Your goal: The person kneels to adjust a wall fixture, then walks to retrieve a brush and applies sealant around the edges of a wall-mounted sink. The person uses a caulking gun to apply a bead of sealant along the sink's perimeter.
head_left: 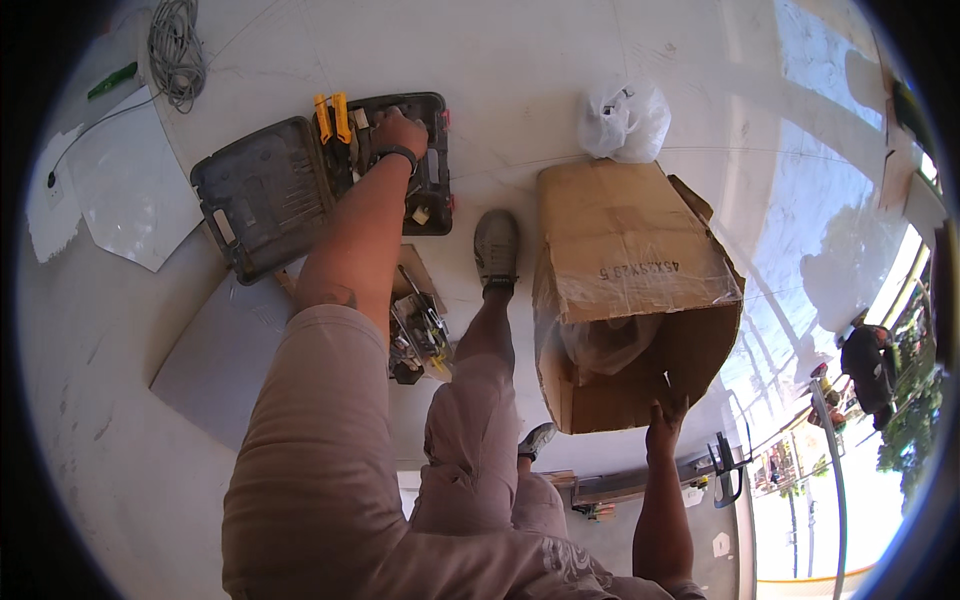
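Observation:
My left hand (400,133), with a dark band at the wrist, reaches down into the right half of an open black tool case (262,195). Its fingers are curled and closed among the contents; what they hold, if anything, is hidden. Close by, a yellow-handled tool (332,120) and several small tools lie in the case. My right hand (665,425) grips the lower edge of an open cardboard box (610,235), thumb outside and fingers at the opening. The box is on its side, and clear plastic (605,345) shows inside it.
A knotted white plastic bag (625,120) sits beyond the box. Below the case is an open carton of mixed tools (420,335). A coil of grey cable (177,55) and a white sheet (135,190) lie at left. My shoe (496,248) stands between case and box.

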Demonstrator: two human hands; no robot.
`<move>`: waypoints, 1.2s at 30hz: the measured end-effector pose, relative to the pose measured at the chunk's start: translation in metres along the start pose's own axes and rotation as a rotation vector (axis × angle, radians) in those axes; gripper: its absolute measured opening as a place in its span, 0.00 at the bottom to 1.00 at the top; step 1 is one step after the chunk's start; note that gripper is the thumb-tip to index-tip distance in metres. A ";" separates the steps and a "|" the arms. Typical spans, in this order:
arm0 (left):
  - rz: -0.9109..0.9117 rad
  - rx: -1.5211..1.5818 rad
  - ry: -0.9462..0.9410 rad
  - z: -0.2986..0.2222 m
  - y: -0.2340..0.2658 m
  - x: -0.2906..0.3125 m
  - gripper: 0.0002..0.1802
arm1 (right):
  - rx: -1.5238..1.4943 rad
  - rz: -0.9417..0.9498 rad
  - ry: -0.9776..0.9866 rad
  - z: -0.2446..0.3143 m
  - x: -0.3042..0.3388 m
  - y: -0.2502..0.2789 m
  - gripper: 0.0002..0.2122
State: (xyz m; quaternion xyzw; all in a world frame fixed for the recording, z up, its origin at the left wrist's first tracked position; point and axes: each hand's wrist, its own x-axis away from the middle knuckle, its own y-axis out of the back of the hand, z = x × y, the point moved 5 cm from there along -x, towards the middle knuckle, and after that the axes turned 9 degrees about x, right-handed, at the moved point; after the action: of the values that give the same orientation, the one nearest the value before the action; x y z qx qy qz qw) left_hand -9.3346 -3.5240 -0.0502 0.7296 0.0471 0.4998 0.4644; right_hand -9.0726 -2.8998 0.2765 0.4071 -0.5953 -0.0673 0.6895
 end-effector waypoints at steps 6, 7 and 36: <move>-0.060 -0.185 -0.010 -0.002 -0.018 -0.020 0.29 | 0.251 -0.068 0.144 -0.010 -0.003 -0.012 0.34; -0.084 -0.206 -0.056 -0.003 -0.021 -0.022 0.27 | 0.271 -0.061 0.240 -0.007 -0.001 -0.012 0.33; -0.149 0.484 -0.940 0.037 0.181 0.853 0.15 | 0.449 0.114 1.868 0.005 0.295 0.126 0.36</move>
State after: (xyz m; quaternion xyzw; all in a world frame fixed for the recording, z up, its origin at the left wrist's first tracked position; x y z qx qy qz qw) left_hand -8.9548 -3.1945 0.6633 0.9558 -0.0002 0.0595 0.2880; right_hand -9.0433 -2.9894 0.5830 0.3893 0.1760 0.4333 0.7935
